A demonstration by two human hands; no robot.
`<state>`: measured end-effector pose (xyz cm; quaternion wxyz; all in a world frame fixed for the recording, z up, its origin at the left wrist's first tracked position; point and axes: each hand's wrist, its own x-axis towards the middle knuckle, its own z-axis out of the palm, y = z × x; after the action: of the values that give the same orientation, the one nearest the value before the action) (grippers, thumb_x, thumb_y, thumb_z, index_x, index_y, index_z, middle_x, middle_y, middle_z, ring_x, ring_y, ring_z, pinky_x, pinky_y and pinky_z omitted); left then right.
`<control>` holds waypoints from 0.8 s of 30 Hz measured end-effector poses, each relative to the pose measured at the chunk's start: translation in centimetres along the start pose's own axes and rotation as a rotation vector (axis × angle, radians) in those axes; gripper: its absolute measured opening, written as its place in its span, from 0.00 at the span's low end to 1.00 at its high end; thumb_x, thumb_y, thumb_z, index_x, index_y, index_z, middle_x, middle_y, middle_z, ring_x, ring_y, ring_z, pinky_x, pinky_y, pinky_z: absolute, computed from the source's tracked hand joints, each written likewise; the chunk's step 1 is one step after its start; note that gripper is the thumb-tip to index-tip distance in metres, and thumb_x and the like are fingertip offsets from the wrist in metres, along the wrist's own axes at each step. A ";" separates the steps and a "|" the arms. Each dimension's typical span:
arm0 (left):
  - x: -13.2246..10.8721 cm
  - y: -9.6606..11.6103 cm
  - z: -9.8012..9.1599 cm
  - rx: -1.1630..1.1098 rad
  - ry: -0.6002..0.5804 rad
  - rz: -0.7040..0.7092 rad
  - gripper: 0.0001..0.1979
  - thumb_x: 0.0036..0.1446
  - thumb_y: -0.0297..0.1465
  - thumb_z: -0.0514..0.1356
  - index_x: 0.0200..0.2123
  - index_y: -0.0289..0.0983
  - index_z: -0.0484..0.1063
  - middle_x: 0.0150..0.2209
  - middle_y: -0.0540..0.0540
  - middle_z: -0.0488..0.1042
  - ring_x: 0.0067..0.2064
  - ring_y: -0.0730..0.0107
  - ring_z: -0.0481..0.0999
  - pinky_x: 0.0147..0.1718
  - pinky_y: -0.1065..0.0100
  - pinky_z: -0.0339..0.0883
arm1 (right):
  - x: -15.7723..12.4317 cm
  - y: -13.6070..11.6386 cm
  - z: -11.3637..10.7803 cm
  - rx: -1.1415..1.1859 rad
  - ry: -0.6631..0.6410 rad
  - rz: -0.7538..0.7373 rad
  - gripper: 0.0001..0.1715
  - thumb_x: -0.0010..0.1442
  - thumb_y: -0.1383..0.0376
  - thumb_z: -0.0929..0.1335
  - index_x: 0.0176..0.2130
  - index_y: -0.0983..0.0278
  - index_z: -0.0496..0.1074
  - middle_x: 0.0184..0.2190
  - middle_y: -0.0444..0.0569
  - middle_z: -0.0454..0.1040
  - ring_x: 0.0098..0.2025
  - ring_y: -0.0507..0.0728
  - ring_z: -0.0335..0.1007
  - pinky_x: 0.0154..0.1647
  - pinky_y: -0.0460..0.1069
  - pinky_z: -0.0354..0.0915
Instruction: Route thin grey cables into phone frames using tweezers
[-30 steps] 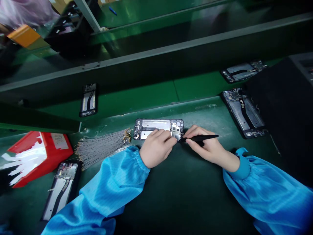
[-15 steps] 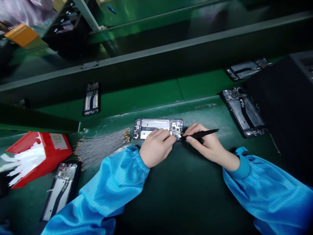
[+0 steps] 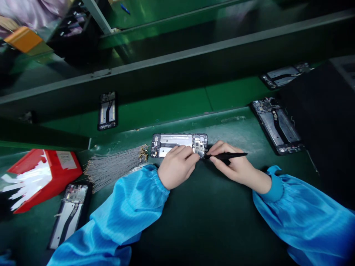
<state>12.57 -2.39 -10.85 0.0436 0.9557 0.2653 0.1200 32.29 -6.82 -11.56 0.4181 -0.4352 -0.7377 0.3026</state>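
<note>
An opened smartphone (image 3: 177, 139) lies lengthwise on the green bench, its back off, with circuit boards and a bare metal battery bay showing. My left hand (image 3: 179, 166) is closed on its near edge, fingers bent over the frame and hiding part of it. In my right hand (image 3: 233, 164) a pair of black tweezers (image 3: 227, 155) is pinched like a pen. Their tip reaches the phone's lower right corner, beside the board; whether it grips anything is too small to tell. Left of the phone lies a bundle of thin grey cables (image 3: 116, 164) with gold-coloured ends.
A red bin (image 3: 65, 168) with white strips stands at the left, an opened phone (image 3: 68, 214) near it. Another phone (image 3: 277, 125) lies at the right beside a large black box (image 3: 321, 122). Two phones, left (image 3: 108, 111) and right (image 3: 285, 76), rest on the green strip behind.
The rear of the tweezers has dipped, so they lie flatter. The phones and a seam on the green strip behind have shifted slightly right. My left hand stays on the phone.
</note>
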 end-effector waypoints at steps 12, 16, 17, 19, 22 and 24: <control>0.3 0.2 0.0 -0.066 0.017 -0.032 0.11 0.59 0.27 0.48 0.29 0.35 0.68 0.27 0.47 0.65 0.31 0.70 0.64 0.30 0.69 0.60 | 0.0 0.2 0.2 0.040 0.011 0.050 0.05 0.57 0.71 0.63 0.34 0.62 0.61 0.32 0.48 0.67 0.35 0.54 0.65 0.34 0.51 0.64; 0.2 0.1 0.2 -0.069 0.007 -0.033 0.11 0.59 0.27 0.48 0.29 0.35 0.68 0.28 0.47 0.66 0.31 0.70 0.64 0.31 0.69 0.60 | -0.1 0.4 0.1 0.070 0.027 0.111 0.04 0.57 0.70 0.63 0.35 0.62 0.61 0.33 0.47 0.67 0.36 0.55 0.65 0.36 0.52 0.63; 0.2 0.1 0.2 -0.070 0.003 -0.031 0.10 0.59 0.27 0.48 0.30 0.35 0.68 0.28 0.47 0.66 0.31 0.70 0.64 0.31 0.69 0.60 | -0.1 0.4 0.1 0.070 0.021 0.117 0.04 0.57 0.69 0.63 0.35 0.62 0.61 0.33 0.47 0.67 0.37 0.55 0.66 0.36 0.52 0.63; 0.2 0.1 0.1 -0.074 0.001 -0.028 0.10 0.59 0.27 0.49 0.30 0.35 0.68 0.28 0.47 0.66 0.31 0.70 0.64 0.31 0.69 0.60 | -0.2 0.3 0.1 0.072 0.009 0.119 0.04 0.57 0.69 0.63 0.35 0.62 0.61 0.33 0.48 0.67 0.37 0.55 0.66 0.37 0.52 0.63; 0.1 0.1 0.1 -0.081 -0.004 -0.032 0.10 0.59 0.27 0.49 0.30 0.35 0.68 0.28 0.47 0.66 0.32 0.69 0.64 0.31 0.69 0.60 | -0.1 0.2 0.1 0.070 -0.002 0.116 0.04 0.57 0.69 0.63 0.35 0.62 0.61 0.33 0.48 0.68 0.37 0.55 0.66 0.37 0.52 0.64; 0.1 0.1 0.1 -0.083 -0.009 -0.035 0.10 0.59 0.27 0.49 0.30 0.35 0.69 0.28 0.46 0.66 0.32 0.69 0.64 0.31 0.68 0.60 | -0.1 0.1 0.0 0.063 -0.004 0.107 0.04 0.57 0.69 0.63 0.35 0.62 0.61 0.33 0.48 0.68 0.37 0.55 0.66 0.36 0.52 0.64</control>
<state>12.71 -2.41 -10.94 0.0863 0.9488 0.2765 0.1257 32.34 -6.85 -11.70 0.4134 -0.4599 -0.7043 0.3486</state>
